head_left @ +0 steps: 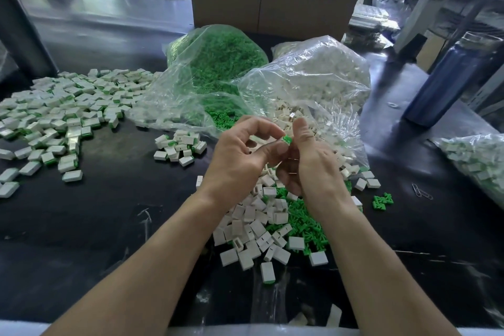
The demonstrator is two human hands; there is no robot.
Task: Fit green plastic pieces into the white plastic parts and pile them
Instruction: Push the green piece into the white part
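Above the mixed heap of loose white housings [259, 229] and green inserts [305, 224] at the near edge of the black worktable [109, 226], both hands meet at chest height. Left hand [237, 161]: thumb and forefinger pinched towards the joint, other fingers curled loosely. Right hand [311, 166]: thumb upright, fingers wrapped around something. A green insert [287, 139] shows between the two thumbs. A white housing is probably under it, but the fingers hide it; cannot confirm. Judged step: pressing the insert into its housing.

Supplies: clear bag of green pieces [218, 63] behind the hands, clear bag of white parts [313, 73] just right of it, both open towards the person. Finished units: large pile [62, 106] at far left, small cluster [180, 148] nearer the hands, a further bagful [474, 163] at right edge.

Notes for doing the step well:
- Line the insert square with the housing opening before pushing; a tilted start is likely to jam.
- Push with the thumb pad along the housing's long axis, the other hand bracing the shell.
- Check that the green sits flush, as on the finished units, before releasing.
- Toss the finished unit onto the small cluster, well apart from the loose heap, so unassembled and finished parts do not mix.
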